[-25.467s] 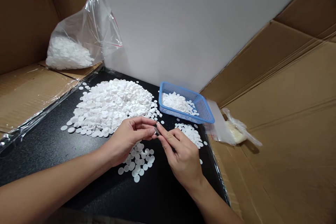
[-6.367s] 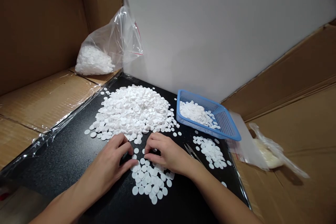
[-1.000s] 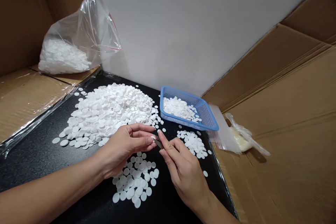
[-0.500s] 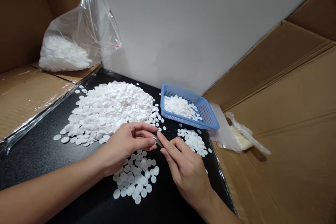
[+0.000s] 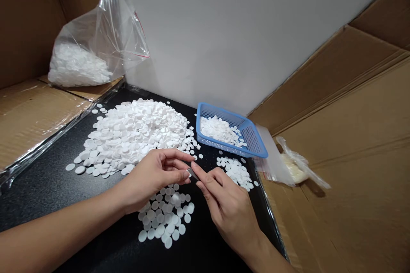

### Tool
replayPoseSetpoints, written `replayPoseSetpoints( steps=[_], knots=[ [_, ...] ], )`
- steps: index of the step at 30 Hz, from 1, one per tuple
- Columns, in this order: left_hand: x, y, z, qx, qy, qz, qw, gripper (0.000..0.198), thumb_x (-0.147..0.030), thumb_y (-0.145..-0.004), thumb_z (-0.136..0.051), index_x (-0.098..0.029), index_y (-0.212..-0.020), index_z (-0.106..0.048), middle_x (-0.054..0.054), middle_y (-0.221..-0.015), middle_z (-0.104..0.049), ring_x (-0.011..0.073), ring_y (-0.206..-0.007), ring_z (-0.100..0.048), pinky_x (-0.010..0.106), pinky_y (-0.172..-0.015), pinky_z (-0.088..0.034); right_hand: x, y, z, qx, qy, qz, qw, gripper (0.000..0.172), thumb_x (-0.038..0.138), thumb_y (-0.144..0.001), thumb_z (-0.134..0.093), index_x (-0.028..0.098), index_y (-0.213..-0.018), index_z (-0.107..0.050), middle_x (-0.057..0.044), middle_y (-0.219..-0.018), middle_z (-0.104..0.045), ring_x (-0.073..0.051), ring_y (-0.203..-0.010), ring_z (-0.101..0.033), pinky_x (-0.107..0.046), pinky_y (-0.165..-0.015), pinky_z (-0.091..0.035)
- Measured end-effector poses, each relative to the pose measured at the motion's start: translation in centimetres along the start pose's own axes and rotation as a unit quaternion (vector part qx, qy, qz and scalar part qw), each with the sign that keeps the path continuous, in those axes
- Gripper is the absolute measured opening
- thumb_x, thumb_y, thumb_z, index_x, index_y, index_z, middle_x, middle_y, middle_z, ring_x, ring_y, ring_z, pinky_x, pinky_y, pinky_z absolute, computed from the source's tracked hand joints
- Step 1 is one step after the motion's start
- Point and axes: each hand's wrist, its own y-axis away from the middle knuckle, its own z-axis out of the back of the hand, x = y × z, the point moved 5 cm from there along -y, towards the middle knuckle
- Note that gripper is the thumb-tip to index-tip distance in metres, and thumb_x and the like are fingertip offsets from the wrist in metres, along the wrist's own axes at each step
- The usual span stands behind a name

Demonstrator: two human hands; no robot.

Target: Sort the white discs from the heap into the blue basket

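1. Hands first, since they're closest to the camera: left hand (image 5: 153,179) and right hand (image 5: 227,209) meet fingertip to fingertip just above the black tabletop (image 5: 57,187).
2. Right hand is clamped on a thin metal tool (image 5: 193,173), pinched between thumb and forefinger, with its tip pointing at the left hand's fingertips. Probably tweezers, but it's tiny in the shot, so don't quote me.
3. Left hand has its thumb and fingers drawn together right at the tool's tip. Whatever is pinched there is hidden, so I can't tell what it is.
4. Directly under both hands lies a small scatter of white discs (image 5: 166,217), flat on the tabletop and mostly one layer deep.
5. Just past the right hand's knuckles there's a second little patch of discs (image 5: 237,171), near the tabletop's right edge.
6. Behind the left hand sits the big heap of discs (image 5: 134,130), piled thick, with loose ones strewn around its rim.
7. Blue mesh basket (image 5: 254,147) sits right of the heap and beyond the little patch, with more discs lying in its left part.
8. Right of the basket, off the tabletop and on the cardboard (image 5: 352,179), lies a clear zip bag (image 5: 290,166) with something pale inside.
9. Far back left, a clear plastic bag (image 5: 96,42) partly filled with discs rests on a cardboard ledge, next to the white wall (image 5: 240,30).
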Motion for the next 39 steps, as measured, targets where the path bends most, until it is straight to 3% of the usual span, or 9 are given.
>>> replayPoseSetpoints(
  steps=[17, 21, 24, 28, 31, 33, 36, 39],
  knots=[
    [0.0, 0.0, 0.0, 0.023, -0.026, -0.021, 0.999, 0.029, -0.019, -0.072, -0.08, -0.017, -0.1, -0.074, 0.003, -0.077, -0.075, 0.0147, -0.072, -0.067, 0.026, -0.071, -0.051, -0.1, 0.0, 0.0, -0.001, -0.005, -0.012, 1.0, 0.039, 0.022, -0.105, -0.04, 0.021, -0.139, -0.06, -0.001, -0.075, -0.055, -0.01, -0.059, -0.053, -0.019, -0.052, -0.045],
    [-0.3, -0.1, 0.0, 0.021, -0.039, -0.023, 0.999, 0.03, -0.021, -0.071, -0.08, -0.018, -0.1, -0.075, 0.005, -0.086, -0.076, 0.0164, -0.078, -0.068, 0.026, -0.071, -0.051, -1.6, 0.1, -0.5, 0.011, 0.037, -0.061, 0.997, 0.04, 0.026, -0.106, -0.037, 0.019, -0.139, -0.058, -0.005, -0.084, -0.062, -0.013, -0.062, -0.06, -0.022, -0.056, -0.049],
    [-0.4, 0.6, 0.4, 0.009, -0.103, -0.03, 0.994, 0.022, -0.027, -0.075, -0.078, -0.018, -0.095, -0.076, 0.004, -0.084, -0.075, 0.0164, -0.076, -0.066, 0.025, -0.068, -0.049, -3.5, 0.3, -0.8, 0.065, 0.111, -0.124, 0.984, 0.038, 0.028, -0.105, -0.036, 0.017, -0.132, -0.059, -0.01, -0.098, -0.067, -0.018, -0.065, -0.065, -0.027, -0.053, -0.048],
    [1.3, 2.9, 1.4, 0.022, -0.294, -0.047, 0.954, 0.014, -0.03, -0.084, -0.067, -0.02, -0.08, -0.075, 0.002, -0.074, -0.072, 0.017, -0.069, -0.064, 0.024, -0.062, -0.045, -5.2, 0.8, -1.3, 0.177, 0.165, -0.182, 0.953, 0.027, 0.02, -0.101, -0.039, 0.017, -0.12, -0.058, -0.012, -0.102, -0.071, -0.021, -0.063, -0.068, -0.03, -0.051, -0.043],
    [3.1, 4.8, 2.6, -0.017, -0.408, -0.123, 0.904, 0.016, -0.026, -0.088, -0.06, -0.022, -0.078, -0.072, 0.002, -0.075, -0.071, 0.0159, -0.066, -0.061, 0.024, -0.06, -0.042, -5.5, 1.3, -1.5, 0.255, 0.186, -0.197, 0.928, 0.017, 0.014, -0.097, -0.048, 0.018, -0.11, -0.056, -0.009, -0.085, -0.072, -0.022, -0.058, -0.068, -0.028, -0.048, -0.034],
    [4.2, 5.5, 3.1, -0.037, -0.431, -0.156, 0.888, 0.02, -0.022, -0.091, -0.053, -0.022, -0.076, -0.067, 0.002, -0.076, -0.068, 0.0162, -0.068, -0.06, 0.024, -0.061, -0.042, -5.5, 1.7, -1.6, 0.286, 0.202, -0.196, 0.916, 0.015, 0.01, -0.094, -0.051, 0.018, -0.105, -0.055, -0.006, -0.075, -0.069, -0.023, -0.057, -0.068, -0.028, -0.047, -0.03],
    [4.8, 5.8, 3.5, -0.072, -0.452, -0.18, 0.871, 0.022, -0.02, -0.091, -0.049, -0.022, -0.074, -0.064, 0.003, -0.079, -0.062, 0.0184, -0.072, -0.057, 0.027, -0.062, -0.042, -5.8, 1.9, -1.4, 0.291, 0.231, -0.182, 0.911, 0.009, 0.011, -0.093, -0.053, 0.02, -0.096, -0.055, -0.005, -0.069, -0.066, -0.024, -0.059, -0.067, -0.027, -0.047, -0.028],
    [4.0, 5.8, 3.6, -0.108, -0.471, -0.204, 0.852, 0.021, -0.022, -0.092, -0.047, -0.023, -0.081, -0.065, 0.005, -0.085, -0.058, 0.0209, -0.078, -0.056, 0.029, -0.064, -0.043, -5.3, 1.0, -1.2, 0.228, 0.232, -0.147, 0.934, 0.007, 0.016, -0.092, -0.058, 0.021, -0.089, -0.055, -0.006, -0.075, -0.066, -0.024, -0.068, -0.066, -0.028, -0.051, -0.037]
  ],
)
